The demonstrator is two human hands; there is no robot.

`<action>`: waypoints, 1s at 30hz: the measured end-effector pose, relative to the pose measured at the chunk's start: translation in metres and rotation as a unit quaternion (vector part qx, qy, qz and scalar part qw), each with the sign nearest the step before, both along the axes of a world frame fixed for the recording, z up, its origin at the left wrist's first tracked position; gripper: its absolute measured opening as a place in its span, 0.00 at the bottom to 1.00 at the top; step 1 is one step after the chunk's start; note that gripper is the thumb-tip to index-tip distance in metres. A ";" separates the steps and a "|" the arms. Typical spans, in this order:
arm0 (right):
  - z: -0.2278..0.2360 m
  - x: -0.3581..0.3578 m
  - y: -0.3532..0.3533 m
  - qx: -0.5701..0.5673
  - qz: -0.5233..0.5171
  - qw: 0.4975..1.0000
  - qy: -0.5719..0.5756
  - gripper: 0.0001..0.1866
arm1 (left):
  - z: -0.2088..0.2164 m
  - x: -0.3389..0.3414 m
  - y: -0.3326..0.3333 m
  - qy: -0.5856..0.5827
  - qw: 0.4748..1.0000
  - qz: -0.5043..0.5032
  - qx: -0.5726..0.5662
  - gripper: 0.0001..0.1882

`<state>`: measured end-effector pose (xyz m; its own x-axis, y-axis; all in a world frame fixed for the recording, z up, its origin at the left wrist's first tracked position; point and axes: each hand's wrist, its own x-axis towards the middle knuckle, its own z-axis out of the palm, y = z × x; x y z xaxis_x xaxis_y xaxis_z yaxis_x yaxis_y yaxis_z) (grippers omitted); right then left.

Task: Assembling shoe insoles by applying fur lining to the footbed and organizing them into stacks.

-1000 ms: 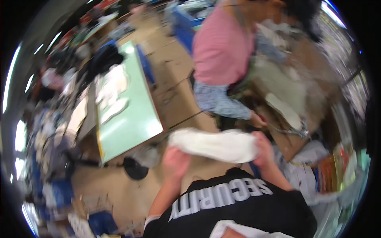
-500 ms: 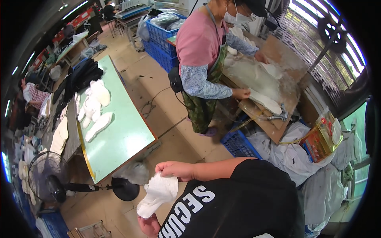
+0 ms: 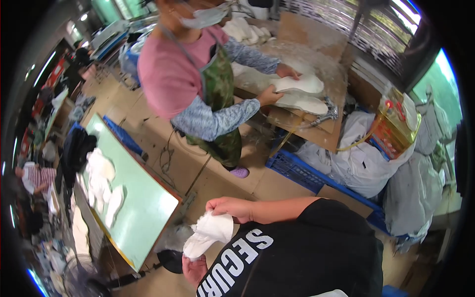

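Note:
A soft white insole-shaped piece with a ragged, fluffy edge is stretched between my two hands in front of my black shirt. My right hand pinches its upper end, the forearm coming in from the right. At the lower end, my left hand grips the rounded tip, partly hidden by the piece and my shirt. Across from me, a person in a pink top and camouflage apron holds a similar white insole-shaped piece in both hands above a dusty workbench. Another white piece lies beneath it.
A green-topped table with white pieces stands to the left, a fan at its near end. A blue crate, filled plastic bags and a gold box stand right. An air gun rests on the bench.
My view has swung to the right. The other person's hands have come together on a lifted white piece. My hands keep hold of mine, which is tilted a little differently.

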<state>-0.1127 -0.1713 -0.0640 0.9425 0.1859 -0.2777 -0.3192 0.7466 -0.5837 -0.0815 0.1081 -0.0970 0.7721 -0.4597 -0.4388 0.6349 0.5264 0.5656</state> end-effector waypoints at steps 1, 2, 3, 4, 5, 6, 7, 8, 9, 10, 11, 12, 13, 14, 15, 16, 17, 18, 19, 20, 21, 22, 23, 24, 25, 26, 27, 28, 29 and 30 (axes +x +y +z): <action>-0.002 -0.001 -0.009 0.004 -0.016 1.000 -0.003 0.06 | -0.001 0.010 -0.008 -0.003 1.000 -0.016 0.004 0.20; -0.003 -0.006 -0.017 0.011 -0.039 0.999 0.001 0.05 | -0.007 0.019 -0.015 -0.009 0.997 -0.065 0.034 0.20; -0.004 -0.010 -0.025 0.019 -0.063 0.998 0.004 0.05 | -0.013 0.028 -0.023 -0.017 0.991 -0.113 0.064 0.20; -0.003 -0.013 -0.031 0.023 -0.076 0.997 0.004 0.05 | -0.017 0.030 -0.031 -0.020 0.990 -0.095 0.101 0.17; 0.000 -0.013 -0.036 0.020 -0.080 0.997 0.004 0.05 | -0.015 0.034 -0.039 -0.023 0.989 -0.103 0.104 0.17; 0.002 -0.013 -0.042 0.016 -0.083 0.996 0.005 0.05 | -0.013 0.038 -0.046 -0.005 0.990 -0.114 0.083 0.14; 0.004 -0.014 -0.049 0.018 -0.097 0.995 0.004 0.05 | -0.010 0.044 -0.059 0.015 0.989 -0.134 0.062 0.12; 0.004 -0.014 -0.054 0.027 -0.111 0.993 0.006 0.05 | -0.008 0.048 -0.072 0.050 0.989 -0.113 0.076 0.08; 0.006 -0.014 -0.060 0.035 -0.122 0.992 0.008 0.05 | -0.005 0.052 -0.085 0.049 0.988 -0.123 0.079 0.08; 0.007 -0.014 -0.064 0.036 -0.131 0.991 0.008 0.05 | -0.001 0.056 -0.097 0.068 0.986 -0.129 0.085 0.07; 0.010 -0.014 -0.068 0.032 -0.140 0.990 0.014 0.04 | 0.001 0.059 -0.107 0.087 0.983 -0.132 0.091 0.07; 0.011 -0.013 -0.071 0.028 -0.147 0.988 0.020 0.04 | 0.000 0.061 -0.114 0.080 0.982 -0.139 0.095 0.07; 0.012 -0.011 -0.074 0.028 -0.150 0.988 0.019 0.04 | -0.003 0.062 -0.117 0.079 0.982 -0.141 0.095 0.07; 0.012 -0.009 -0.075 0.018 -0.126 0.992 -0.002 0.04 | -0.006 0.064 -0.119 0.081 0.981 -0.147 0.101 0.07; 0.013 -0.007 -0.077 0.008 -0.102 0.995 -0.022 0.04 | -0.008 0.064 -0.120 0.084 0.979 -0.152 0.108 0.07; 0.018 -0.005 -0.078 -0.001 -0.103 0.994 -0.026 0.04 | -0.007 0.062 -0.124 0.078 0.977 -0.148 0.129 0.07; 0.017 -0.001 -0.078 0.000 -0.103 0.994 -0.025 0.04 | -0.006 0.062 -0.125 0.080 0.977 -0.148 0.130 0.07; 0.017 0.002 -0.078 0.005 -0.094 0.995 -0.018 0.03 | -0.006 0.062 -0.126 0.084 0.976 -0.146 0.141 0.07; 0.017 0.005 -0.077 0.009 -0.083 0.996 -0.011 0.03 | -0.006 0.061 -0.126 0.089 0.974 -0.142 0.152 0.07; 0.014 0.009 -0.076 0.019 -0.069 0.997 -0.008 0.03 | -0.007 0.061 -0.125 0.098 0.973 -0.129 0.167 0.06; 0.015 0.012 -0.074 0.020 -0.064 0.998 -0.008 0.03 | -0.007 0.060 -0.123 0.099 0.973 -0.124 0.167 0.06; 0.016 0.013 -0.074 0.021 -0.062 0.998 -0.005 0.02 | -0.007 0.059 -0.122 0.103 0.972 -0.121 0.172 0.05; 0.017 0.015 -0.073 0.022 -0.060 0.998 -0.003 0.02 | -0.007 0.058 -0.121 0.106 0.971 -0.117 0.178 0.05; 0.018 0.016 -0.073 0.022 -0.056 0.998 -0.002 0.02 | -0.010 0.058 -0.119 0.108 0.972 -0.113 0.178 0.05; 0.019 0.018 -0.071 0.018 -0.048 0.999 -0.001 0.02 | -0.013 0.059 -0.115 0.123 0.969 -0.105 0.185 0.05; 0.019 0.020 -0.069 0.013 -0.040 0.999 -0.001 0.02 | -0.014 0.058 -0.111 0.138 0.967 -0.097 0.191 0.05; 0.020 0.022 -0.067 0.014 -0.033 0.999 0.000 0.02 | -0.015 0.056 -0.108 0.140 0.967 -0.090 0.191 0.05; 0.020 0.024 -0.065 0.023 -0.024 0.999 0.000 0.02 | -0.015 0.054 -0.106 0.141 0.968 -0.085 0.191 0.05; 0.020 0.027 -0.062 0.032 -0.013 0.999 0.000 0.02 | -0.014 0.052 -0.104 0.143 0.968 -0.079 0.190 0.05; 0.023 0.032 -0.060 0.033 -0.004 0.999 0.000 0.02 | -0.015 0.051 -0.100 0.145 0.969 -0.070 0.189 0.05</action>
